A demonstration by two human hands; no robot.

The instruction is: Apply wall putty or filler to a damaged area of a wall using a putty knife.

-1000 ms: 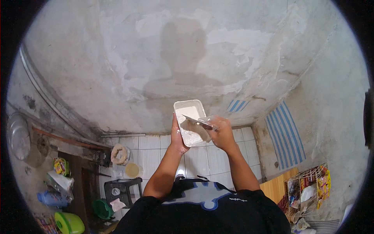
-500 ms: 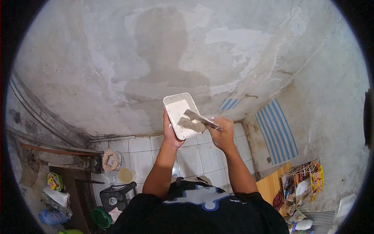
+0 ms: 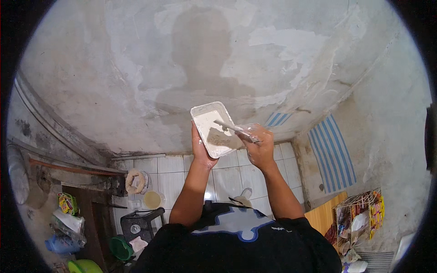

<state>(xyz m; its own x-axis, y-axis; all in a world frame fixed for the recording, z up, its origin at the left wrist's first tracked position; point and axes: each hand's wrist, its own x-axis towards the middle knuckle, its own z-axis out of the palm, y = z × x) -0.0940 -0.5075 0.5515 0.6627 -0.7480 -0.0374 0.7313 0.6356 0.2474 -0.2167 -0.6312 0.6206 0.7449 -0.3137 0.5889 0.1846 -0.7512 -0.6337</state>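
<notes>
White tray of pale putty sits raised betw. the hands, in front of the patchy grey wall. Left hand is clamped under its near edge, prob. to keep it level so the mix stays in. Right hand is closed round the handle of a scraper, blade tip resting in the putty inside the tray. Below the hands: white floor tiles, a small pale bowl.
</notes>
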